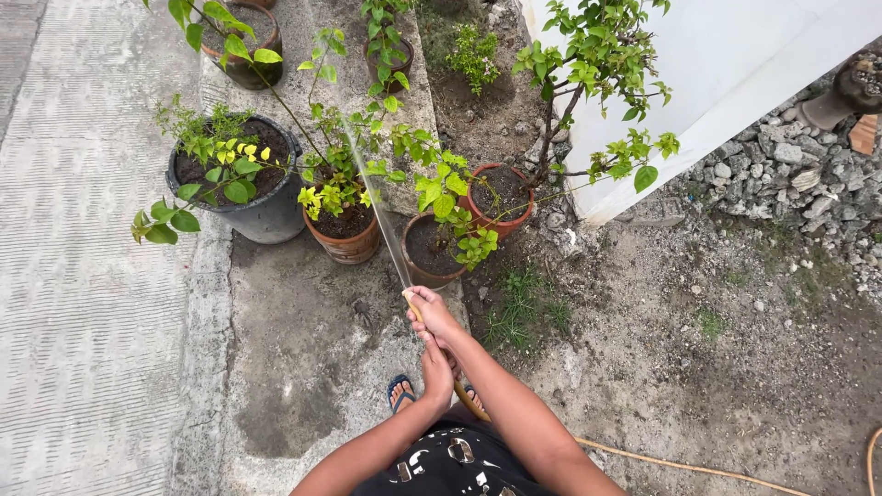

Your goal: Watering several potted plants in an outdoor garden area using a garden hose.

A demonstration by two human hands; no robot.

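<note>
My right hand (432,310) grips the tip of a thin tan garden hose (415,310), thumb at its mouth. A narrow jet of water (378,209) shoots up and away from it toward the potted plants. My left hand (437,369) holds the same hose just below the right hand. The hose trails back past my body along the ground (680,462). Nearest the jet are a brown clay pot (345,241) with yellow-green leaves and a second brown pot (428,253) of dark soil.
A dark grey pot (262,207), a red-brown pot (501,207) with a leafy shrub and two more pots (241,50) stand behind. White wall (726,64) and loose rubble (790,170) at right. Ribbed concrete pavement (83,276) at left. My sandalled foot (399,391) on wet concrete.
</note>
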